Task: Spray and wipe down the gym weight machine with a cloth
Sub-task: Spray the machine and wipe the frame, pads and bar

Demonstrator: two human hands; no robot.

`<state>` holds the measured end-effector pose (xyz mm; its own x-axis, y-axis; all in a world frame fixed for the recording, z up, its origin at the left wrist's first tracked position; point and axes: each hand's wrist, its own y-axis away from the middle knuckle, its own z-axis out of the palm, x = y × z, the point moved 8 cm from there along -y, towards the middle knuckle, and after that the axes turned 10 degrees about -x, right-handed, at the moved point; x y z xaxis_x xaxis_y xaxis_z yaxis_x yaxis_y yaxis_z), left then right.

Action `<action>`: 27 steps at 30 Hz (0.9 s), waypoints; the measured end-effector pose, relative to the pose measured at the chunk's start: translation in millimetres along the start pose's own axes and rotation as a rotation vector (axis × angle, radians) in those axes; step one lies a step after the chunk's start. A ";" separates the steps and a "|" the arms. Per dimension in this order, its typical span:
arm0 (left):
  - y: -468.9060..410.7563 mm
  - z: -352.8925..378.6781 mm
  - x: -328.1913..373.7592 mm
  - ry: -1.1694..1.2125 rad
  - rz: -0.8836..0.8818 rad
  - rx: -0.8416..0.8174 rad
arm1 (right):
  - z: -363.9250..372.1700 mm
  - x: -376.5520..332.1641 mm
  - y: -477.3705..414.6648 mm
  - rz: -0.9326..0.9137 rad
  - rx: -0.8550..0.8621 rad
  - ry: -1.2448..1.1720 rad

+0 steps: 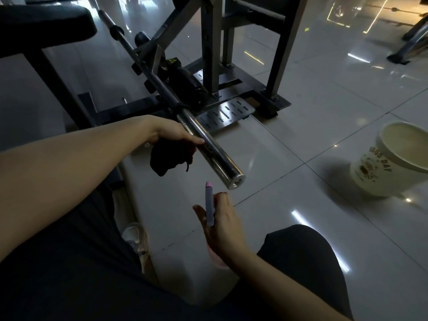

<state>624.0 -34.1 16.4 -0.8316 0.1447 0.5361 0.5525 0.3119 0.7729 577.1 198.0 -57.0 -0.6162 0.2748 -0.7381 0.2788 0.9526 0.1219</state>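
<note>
Weight machine (209,42): dark steel frame, beyond the left hand (172,133). Its chrome bar (215,158) runs down-right from the frame, free end between the two hands. Cream bucket (379,172): on the tiled floor, well right of both hands. Black cloth (169,158): bunched in the left hand's curled fingers, held against the bar's near side. Spray bottle (209,205): gripped in the right hand (224,230), pink-tipped nozzle pointing up towards the bar end. Hands apart.
</note>
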 end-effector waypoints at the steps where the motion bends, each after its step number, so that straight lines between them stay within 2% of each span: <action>1: 0.3 0.1 1.1 -0.009 -0.004 0.003 | 0.0 -0.9 1.2 -0.011 -0.004 0.023; 6: 5.1 1.9 2.9 -0.021 -0.006 -0.024 | -4.7 3.4 7.2 -0.021 0.026 -0.049; 11: 9.6 7.5 5.2 -0.035 -0.005 -0.025 | -11.8 -0.6 13.0 -0.064 0.084 -0.017; 16: 13.9 2.5 10.6 -0.133 -0.023 -0.049 | -47.3 -14.8 24.1 -0.126 0.146 -0.191; 21: 34.9 -30.3 30.3 -0.183 -0.003 0.082 | -105.4 -31.6 13.2 -0.118 0.258 -0.307; 27: 43.2 -55.6 39.4 -0.051 0.098 0.216 | -171.0 -61.6 -35.6 -0.095 0.211 -0.399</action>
<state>618.2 -67.1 89.8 -0.7793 0.2293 0.5832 0.6106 0.4869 0.6246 479.2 169.6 97.6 -0.3260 0.0759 -0.9423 0.4042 0.9123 -0.0664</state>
